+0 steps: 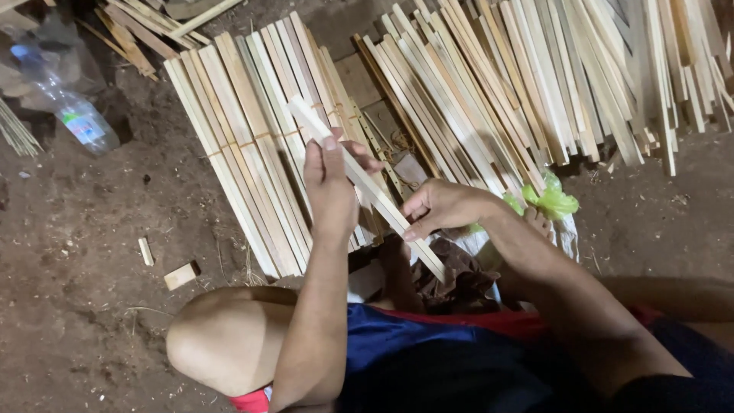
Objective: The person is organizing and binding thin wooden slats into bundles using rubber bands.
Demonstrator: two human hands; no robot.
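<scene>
Head view: person seated on a dirt floor (92, 252), knee bent at lower left. Both hands grip one pale slat (367, 187), held slantwise above the lap, upper end toward top left, lower end toward bottom right. Left hand (330, 180) clasps the slat near its upper part, fingers wrapped round it, thumb on top. Right hand (437, 206) pinches the slat lower down, fingertips on its edge.

Under the slat, on the floor: a tied bundle (252, 138) of like slats, laid flat, bound with thin cord. To its right, a loose pile (520, 84) of slats, fanned out, running to the top right corner.

Plastic bottle (65, 103) lies at far left, well apart from the hands. Small wood block (181, 275) near the knee. Green bag (550, 200) just beside the right wrist. Brown cloth (459, 275) in the lap.
</scene>
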